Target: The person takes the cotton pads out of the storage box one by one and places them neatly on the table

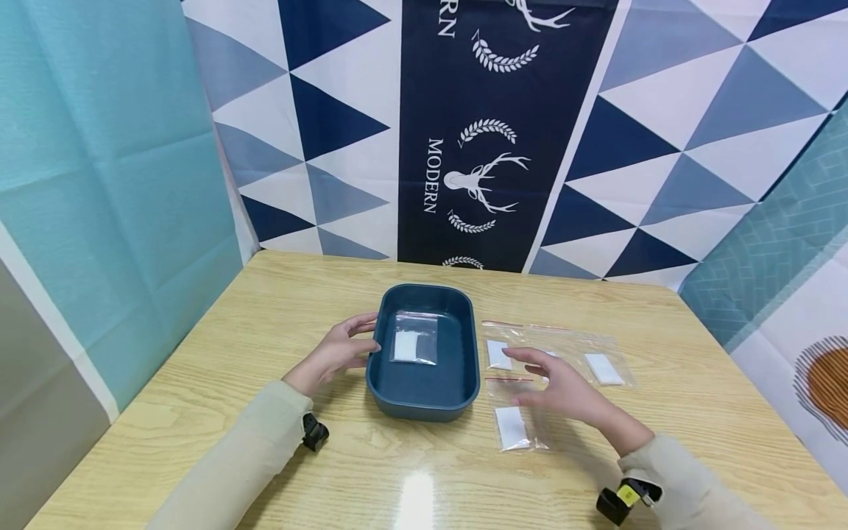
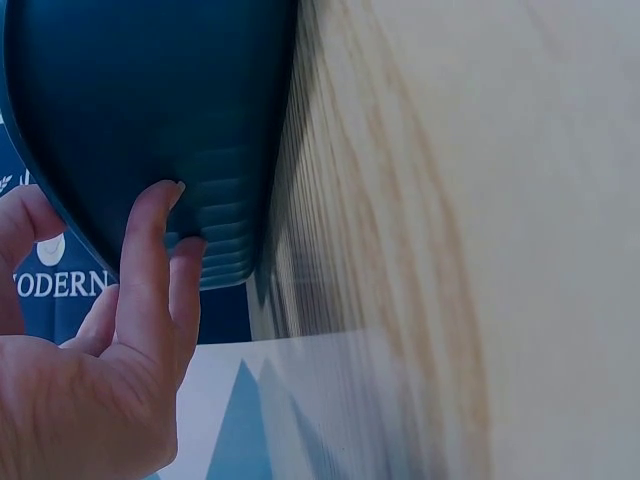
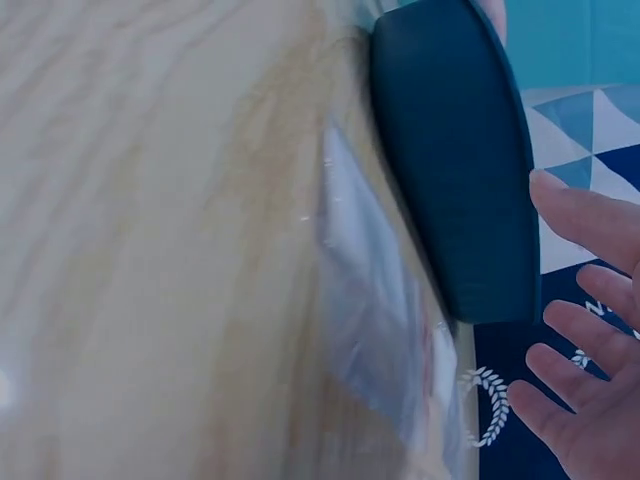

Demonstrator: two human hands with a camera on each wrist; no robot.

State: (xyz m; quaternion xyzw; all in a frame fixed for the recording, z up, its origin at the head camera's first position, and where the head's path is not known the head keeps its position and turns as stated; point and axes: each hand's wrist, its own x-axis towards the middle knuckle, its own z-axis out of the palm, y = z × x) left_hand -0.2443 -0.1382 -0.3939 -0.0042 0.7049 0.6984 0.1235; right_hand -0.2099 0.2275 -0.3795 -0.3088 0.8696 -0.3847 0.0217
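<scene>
A dark teal, rounded rectangular tub (image 1: 424, 397) stands on the table, with a clear zip bag (image 1: 416, 338) holding a white piece lying inside it. My left hand (image 1: 338, 350) holds the tub's left side, thumb at the rim and fingers against the outer wall; the left wrist view shows its fingertips (image 2: 172, 195) on that wall. To the right of the tub, my right hand (image 1: 556, 383) is over several similar zip bags (image 1: 513, 427), fingers spread and holding nothing. In the right wrist view its fingers (image 3: 580, 335) stand apart, beside the tub.
The bags lie close together on the wooden table (image 1: 278, 294), another bag (image 1: 603, 368) being farthest right. A patterned cloth (image 1: 344, 110) hangs along the back edge, and a pale teal cloth (image 1: 119, 184) hangs at the left.
</scene>
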